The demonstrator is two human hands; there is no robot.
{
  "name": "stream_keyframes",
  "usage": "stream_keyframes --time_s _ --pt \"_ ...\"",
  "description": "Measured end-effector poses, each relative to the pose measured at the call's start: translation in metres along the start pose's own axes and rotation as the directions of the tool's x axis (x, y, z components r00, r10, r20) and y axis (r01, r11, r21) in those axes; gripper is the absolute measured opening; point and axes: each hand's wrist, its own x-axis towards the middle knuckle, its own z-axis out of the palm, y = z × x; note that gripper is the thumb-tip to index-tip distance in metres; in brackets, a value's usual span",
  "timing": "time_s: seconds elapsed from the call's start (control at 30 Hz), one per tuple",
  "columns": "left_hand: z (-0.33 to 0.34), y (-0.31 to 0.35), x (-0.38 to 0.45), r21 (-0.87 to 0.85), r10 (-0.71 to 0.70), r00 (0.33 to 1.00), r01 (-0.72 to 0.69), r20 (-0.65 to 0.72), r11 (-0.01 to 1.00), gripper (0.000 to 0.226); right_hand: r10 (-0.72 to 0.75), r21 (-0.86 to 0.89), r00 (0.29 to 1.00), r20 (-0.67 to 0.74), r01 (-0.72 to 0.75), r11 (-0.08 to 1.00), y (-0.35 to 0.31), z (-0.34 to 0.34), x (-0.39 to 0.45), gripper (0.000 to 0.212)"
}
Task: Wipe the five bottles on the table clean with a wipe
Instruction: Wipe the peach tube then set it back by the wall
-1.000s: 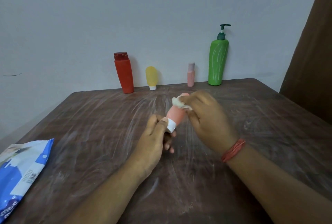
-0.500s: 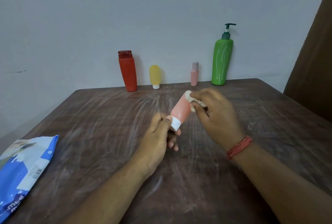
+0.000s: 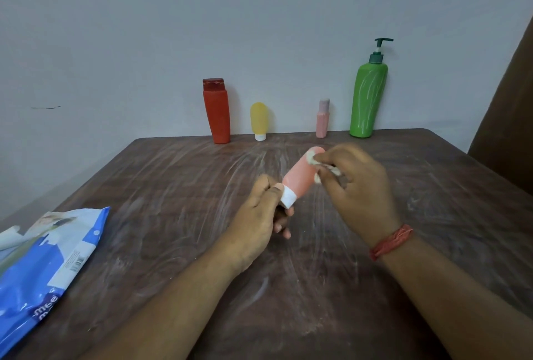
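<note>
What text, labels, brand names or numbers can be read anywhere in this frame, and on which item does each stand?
"mee": white letters, cut off by the frame edge, on the blue wipes packet at the table's left; a second partial line beneath is unreadable.
Barcode and small print on the packet's white label: too small to read.
Red bottle, yellow tube, small pink bottle, green pump bottle, held orange-pink tube: no readable text.

Home: toiletry bottles (image 3: 367, 100), wooden table (image 3: 173, 186)

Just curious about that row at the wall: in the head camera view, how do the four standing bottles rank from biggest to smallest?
1. Green pump bottle
2. Red bottle
3. Yellow tube and small pink bottle: too alike to rank.
</note>
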Motion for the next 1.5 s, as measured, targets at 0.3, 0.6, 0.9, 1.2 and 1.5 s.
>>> stream_keyframes --time_s 0.3,0.6,0.9,1.2,1.5 --pt "-0.001 0.003 0.001 -0.049 -0.039 0.998 0.041 0.045 0.998 0.02 0.068 -0.011 0.99 -0.124 -0.07 0.998 0.007 -0.006 0.01 0.012" --pt "-0.001 0.007 0.002 -0.206 -0.062 0.998 0.054 -0.033 0.977 0.025 -0.148 -0.038 0.986 0.081 0.152 0.988 -0.002 0.005 0.006 0.02" --pt "-0.001 0.008 0.001 -0.279 -0.097 0.995 0.091 -0.007 0.956 0.032 -0.093 0.037 0.99 0.104 0.09 0.995 -0.015 0.008 -0.005 0.021" --pt "0.008 0.003 -0.001 -0.242 -0.089 0.993 0.066 -0.083 0.968 0.054 -0.248 0.009 0.943 0.223 0.253 0.967 -0.018 0.008 -0.005 0.016" --pt "0.011 -0.002 -0.001 -0.174 -0.083 0.991 0.064 -0.109 0.983 0.061 -0.21 0.041 0.96 0.188 0.205 0.978 -0.012 0.007 -0.004 0.013"
